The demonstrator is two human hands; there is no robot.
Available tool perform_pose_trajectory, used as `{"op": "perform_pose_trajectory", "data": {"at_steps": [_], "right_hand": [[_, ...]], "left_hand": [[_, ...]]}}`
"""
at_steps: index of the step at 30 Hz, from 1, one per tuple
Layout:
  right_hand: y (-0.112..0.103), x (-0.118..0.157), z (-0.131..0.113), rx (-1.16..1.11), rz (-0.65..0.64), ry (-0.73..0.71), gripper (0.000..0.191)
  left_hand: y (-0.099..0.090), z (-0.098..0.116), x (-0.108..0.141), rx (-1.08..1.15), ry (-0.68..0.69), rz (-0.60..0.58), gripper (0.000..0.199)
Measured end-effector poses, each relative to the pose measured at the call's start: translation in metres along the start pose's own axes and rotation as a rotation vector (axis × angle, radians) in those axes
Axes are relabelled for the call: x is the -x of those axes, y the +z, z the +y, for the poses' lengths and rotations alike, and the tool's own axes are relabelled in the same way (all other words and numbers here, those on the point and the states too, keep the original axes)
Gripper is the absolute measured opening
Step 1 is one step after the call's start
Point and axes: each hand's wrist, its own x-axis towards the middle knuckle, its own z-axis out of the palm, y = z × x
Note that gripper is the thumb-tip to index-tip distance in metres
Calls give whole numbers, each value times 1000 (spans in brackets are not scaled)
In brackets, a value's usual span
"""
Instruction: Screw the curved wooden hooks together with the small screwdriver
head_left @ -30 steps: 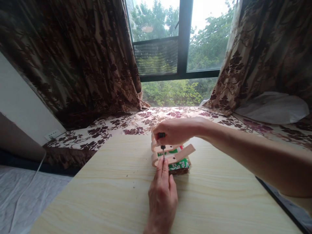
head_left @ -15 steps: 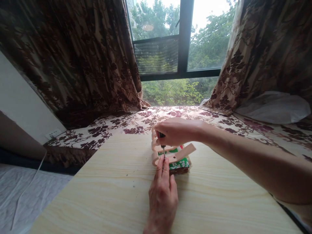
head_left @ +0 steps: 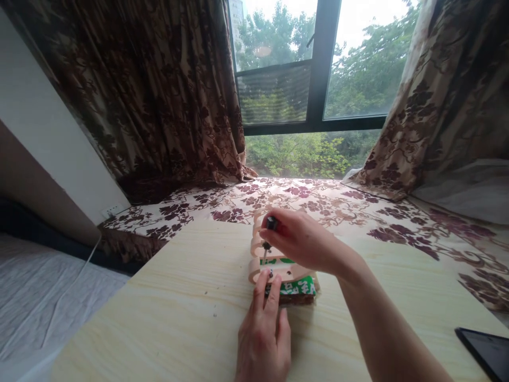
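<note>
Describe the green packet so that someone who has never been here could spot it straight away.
In front of the window stands a pale wood-grain table. Near its far edge, just beyond the left hand, the packet lies under a curved, pale frame. White lettering on bright green sets it apart from that plain frame.

The white characters on the green packet (head_left: pixel 307 286) are too blurred to read.

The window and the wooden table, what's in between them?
A flowery cloth lies between the window and the wooden table; you can see it in the head view.
</note>
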Motion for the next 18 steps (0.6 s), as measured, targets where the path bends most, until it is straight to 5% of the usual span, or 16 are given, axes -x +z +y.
{"op": "perform_pose_trajectory", "data": {"at_steps": [18], "right_hand": [[-12,3,1,123,5,44,22]], "left_hand": [[4,3,1,-3,-33,70,55]]}}
